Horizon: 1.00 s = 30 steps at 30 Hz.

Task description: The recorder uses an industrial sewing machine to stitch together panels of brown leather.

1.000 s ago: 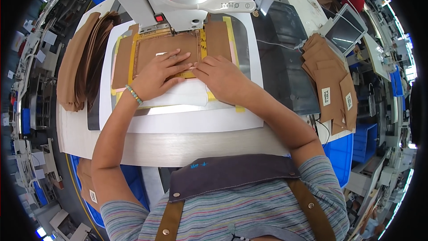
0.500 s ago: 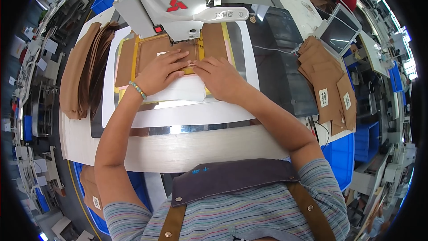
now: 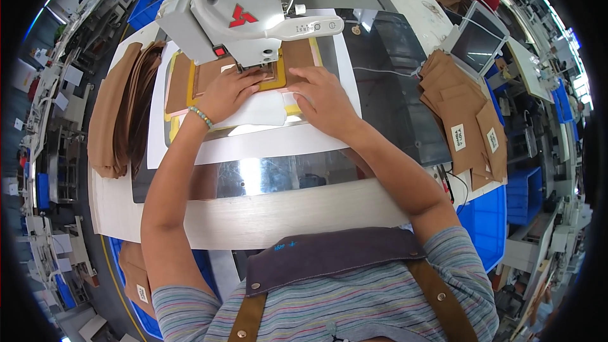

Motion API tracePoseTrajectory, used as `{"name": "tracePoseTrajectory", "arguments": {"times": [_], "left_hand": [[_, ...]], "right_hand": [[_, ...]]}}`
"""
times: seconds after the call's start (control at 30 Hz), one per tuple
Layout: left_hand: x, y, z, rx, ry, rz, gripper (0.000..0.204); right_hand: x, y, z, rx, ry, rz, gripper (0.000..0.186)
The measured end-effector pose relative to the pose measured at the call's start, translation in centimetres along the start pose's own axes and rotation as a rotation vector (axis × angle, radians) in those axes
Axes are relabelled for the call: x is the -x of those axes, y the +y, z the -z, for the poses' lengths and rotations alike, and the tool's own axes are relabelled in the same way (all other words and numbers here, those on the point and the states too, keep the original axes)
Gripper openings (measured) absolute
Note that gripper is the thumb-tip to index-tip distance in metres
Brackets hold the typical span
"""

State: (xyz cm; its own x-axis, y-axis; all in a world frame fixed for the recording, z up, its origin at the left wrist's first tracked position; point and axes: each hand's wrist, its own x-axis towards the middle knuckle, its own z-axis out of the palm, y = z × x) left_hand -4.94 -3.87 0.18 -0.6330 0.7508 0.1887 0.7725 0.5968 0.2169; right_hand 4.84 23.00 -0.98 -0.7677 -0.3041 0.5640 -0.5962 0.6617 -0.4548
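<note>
My left hand (image 3: 228, 95), with a beaded bracelet at the wrist, lies flat with fingers stretched over a yellow-edged template (image 3: 282, 79), close below the needle area of a white sewing machine (image 3: 247, 12). Brown fabric (image 3: 301, 56) sits in the template, and a small white label lies partly behind my left fingers. A white flap (image 3: 256, 111) extends below the fingers of that hand. My right hand (image 3: 324, 98) rests at the template's right side, thumb apart from its bent fingers, with nothing visible in it. Beneath the template spreads a large white sheet (image 3: 285, 142).
At the left stands a pile of folded brown fabric pieces (image 3: 114, 114). Stacked brown pieces with white labels (image 3: 465, 114) lie at the right, beside a screen (image 3: 478, 38). Blue bins (image 3: 484, 225) flank the table, and the machine head overhangs my hands.
The template and white sheet have slid away from me, baring more of the shiny bed in front. My right hand has moved right, apart from the left one.
</note>
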Motion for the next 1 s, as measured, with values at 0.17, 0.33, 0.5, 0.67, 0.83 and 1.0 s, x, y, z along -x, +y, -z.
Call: {"name": "tracePoseTrajectory", "arguments": {"times": [0.17, 0.33, 0.5, 0.67, 0.83, 1.0], "left_hand": [[-0.2, -0.2, -0.9, 0.09, 0.053, 0.064, 0.037], [1.8, -1.6, 0.0, 0.086, 0.08, 0.141, 0.038], [6.3, -7.1, 1.8, -0.037, 0.211, 0.379, 0.037], [10.7, -12.8, 1.1, -0.3, 0.195, 0.706, 0.046], [12.0, -14.5, 0.2, -0.274, 0.234, 0.598, 0.049], [12.0, -14.4, 1.1, -0.132, 0.228, 0.655, 0.045]], "right_hand": [[0.1, 0.0, 0.0, -0.038, 0.008, 0.003, 0.019], [0.2, 0.0, -0.1, -0.058, 0.018, 0.019, 0.019], [0.2, -0.3, -0.2, -0.07, -0.022, 0.057, 0.018], [0.7, -1.1, -0.3, -0.077, -0.11, 0.235, 0.019], [0.8, -1.8, -1.2, -0.038, -0.352, 0.411, 0.024], [0.2, -0.4, 2.1, 0.144, -0.301, 0.361, 0.027]]}}
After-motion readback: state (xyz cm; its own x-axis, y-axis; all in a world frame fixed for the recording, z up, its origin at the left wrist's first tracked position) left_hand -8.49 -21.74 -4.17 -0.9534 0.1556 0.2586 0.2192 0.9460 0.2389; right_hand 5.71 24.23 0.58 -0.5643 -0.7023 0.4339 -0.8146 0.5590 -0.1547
